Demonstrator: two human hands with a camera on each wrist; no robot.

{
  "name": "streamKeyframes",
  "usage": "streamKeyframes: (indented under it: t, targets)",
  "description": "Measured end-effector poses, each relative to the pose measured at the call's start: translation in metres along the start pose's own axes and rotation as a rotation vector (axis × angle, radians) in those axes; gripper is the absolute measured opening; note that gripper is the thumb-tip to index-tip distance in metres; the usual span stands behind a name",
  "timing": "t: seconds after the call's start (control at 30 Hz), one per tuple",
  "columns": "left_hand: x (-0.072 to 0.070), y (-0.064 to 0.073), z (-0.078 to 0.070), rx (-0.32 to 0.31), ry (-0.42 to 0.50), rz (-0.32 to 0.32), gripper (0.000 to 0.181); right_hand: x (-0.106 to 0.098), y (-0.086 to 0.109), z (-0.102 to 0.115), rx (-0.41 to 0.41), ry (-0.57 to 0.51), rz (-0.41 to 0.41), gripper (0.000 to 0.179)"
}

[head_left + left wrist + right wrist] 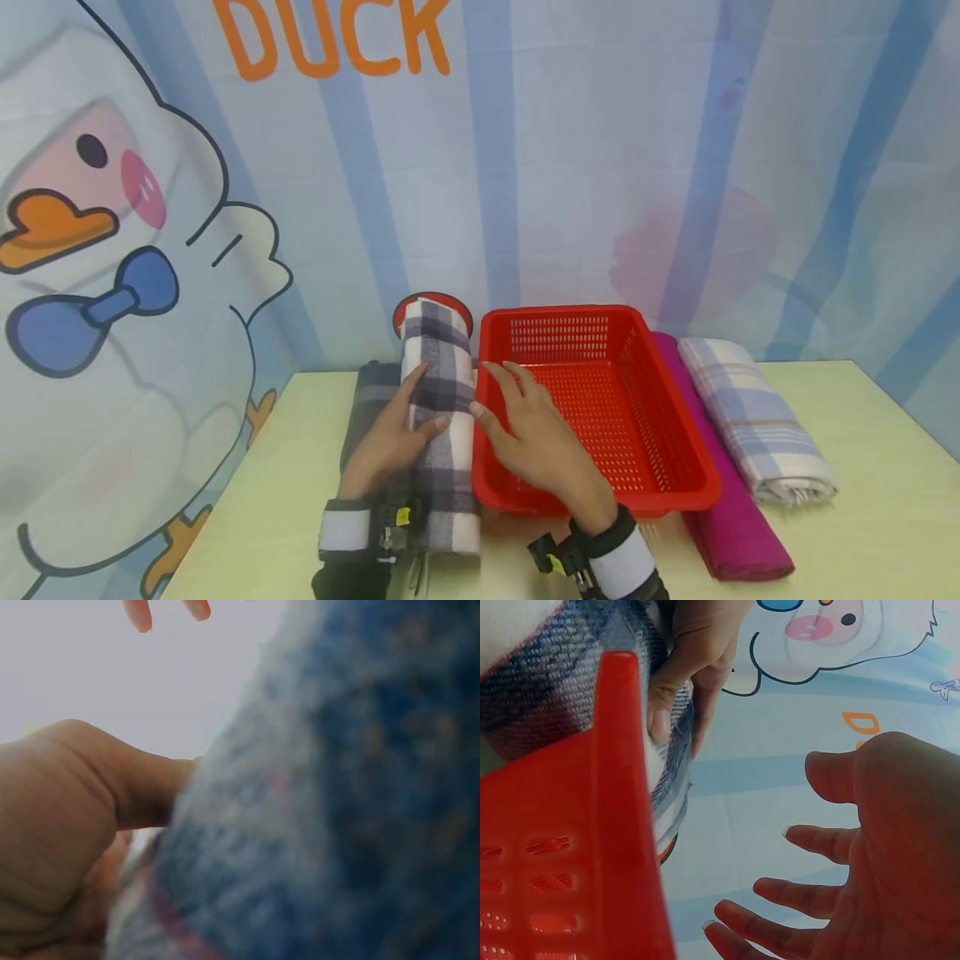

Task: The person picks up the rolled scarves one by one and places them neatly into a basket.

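A folded grey-and-white plaid scarf [450,392] with fringe at its near end lies lengthwise beside a red plastic basket [675,400]. My left hand [386,446] grips the scarf from its left side, thumb on top. In the right wrist view, the thumb and fingers of that left hand [705,652] close around the cloth. The scarf [360,787] fills the right of the left wrist view, blurred. My right hand [540,437] hovers over the basket's left side with fingers spread, holding nothing; its fingertips point toward the scarf.
A dark grey folded cloth [367,400] lies partly beneath the plaid scarf at left. Right of the basket lie a magenta folded cloth [738,525] and a light blue-and-white plaid one [750,417]. A printed curtain [585,167] hangs behind the table [247,500].
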State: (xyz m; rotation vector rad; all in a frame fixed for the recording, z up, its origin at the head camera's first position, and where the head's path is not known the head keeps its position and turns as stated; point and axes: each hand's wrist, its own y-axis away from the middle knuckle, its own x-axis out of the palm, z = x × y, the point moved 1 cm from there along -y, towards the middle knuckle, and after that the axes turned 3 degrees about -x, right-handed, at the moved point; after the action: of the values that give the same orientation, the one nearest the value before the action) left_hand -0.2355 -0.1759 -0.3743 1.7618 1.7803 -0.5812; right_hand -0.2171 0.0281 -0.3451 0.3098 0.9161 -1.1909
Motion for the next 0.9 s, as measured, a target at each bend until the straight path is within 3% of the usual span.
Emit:
streamKeyframes:
  t: [0.9]
  targets:
    - [-0.018,0.011,-0.006,0.100,0.075,-0.045,0.084,0.004,-0.001,-0.001,-0.023,-0.036,-0.016,0.069]
